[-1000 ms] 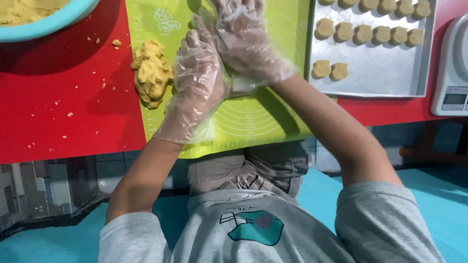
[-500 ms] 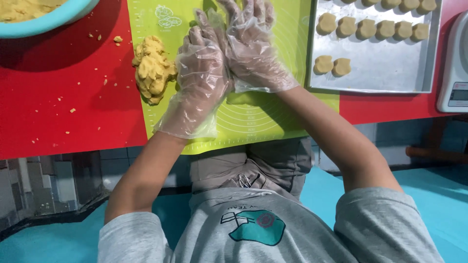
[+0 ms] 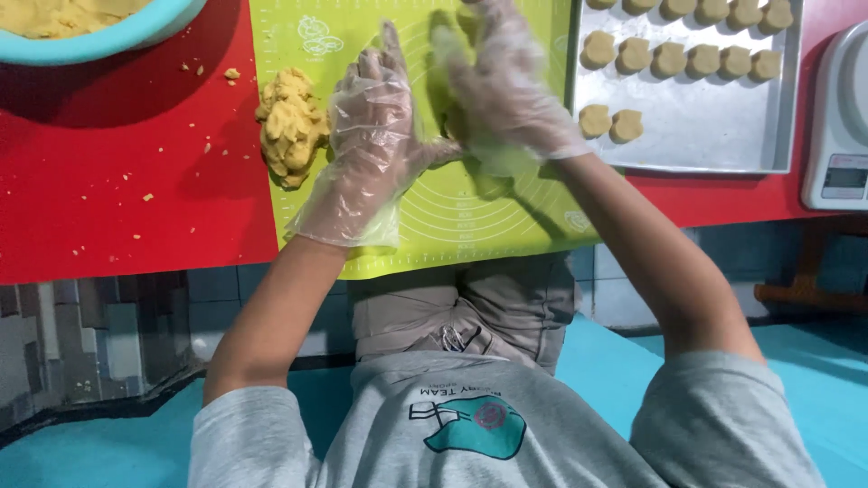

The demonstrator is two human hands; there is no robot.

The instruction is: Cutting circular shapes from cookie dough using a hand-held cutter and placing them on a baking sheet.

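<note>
Both hands wear clear plastic gloves and hover over a green silicone mat [image 3: 506,217]. My left hand [image 3: 375,136] is flat with its fingers spread, its palm turned toward the right hand, and I see nothing in it. My right hand [image 3: 506,81] is raised a little to the right with its back toward me, blurred. A yellowish bit shows by its fingertips, but its palm is hidden. A rough lump of yellow dough [image 3: 291,122] lies on the mat's left edge, just left of my left hand.
A metal baking tray [image 3: 714,136] at the right holds several shaped dough pieces [image 3: 674,59]. A white kitchen scale [image 3: 841,136] stands at the far right. A light-blue bowl [image 3: 136,32] of dough sits at the top left. Crumbs dot the red tabletop [image 3: 108,199].
The two palms were pressed together over the mat; now they have come apart, the right hand lifting up and to the right, the left staying near the dough lump.
</note>
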